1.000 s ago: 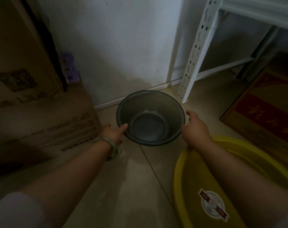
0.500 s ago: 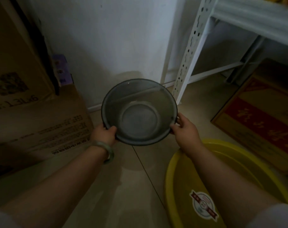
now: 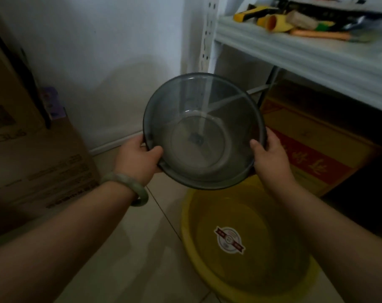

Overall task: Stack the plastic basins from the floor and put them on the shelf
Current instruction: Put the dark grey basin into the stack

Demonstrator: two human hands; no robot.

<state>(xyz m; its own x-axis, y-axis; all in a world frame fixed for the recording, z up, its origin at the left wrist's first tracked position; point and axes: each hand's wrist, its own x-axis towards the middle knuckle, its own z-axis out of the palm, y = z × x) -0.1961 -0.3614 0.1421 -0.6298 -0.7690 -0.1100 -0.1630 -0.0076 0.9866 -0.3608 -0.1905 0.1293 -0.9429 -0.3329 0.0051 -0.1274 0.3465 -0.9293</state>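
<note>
White metal shelf [image 3: 295, 51] at upper right, carrying tools. Round yellow plastic basin [image 3: 209, 278] resting on the tiled floor [image 3: 124, 248] below. Smoky translucent grey plastic basin [image 3: 204, 131] held in the air above it, tilted toward the camera. Left hand [image 3: 137, 159] and right hand [image 3: 270, 155], each grip clamped on opposite rims.

A dim home storage corner: brown cardboard cartons [image 3: 39, 158] stacked on the tiled floor [image 3: 129, 248] beside a white slotted metal shelf [image 3: 295, 51] cluttered with tools.
</note>
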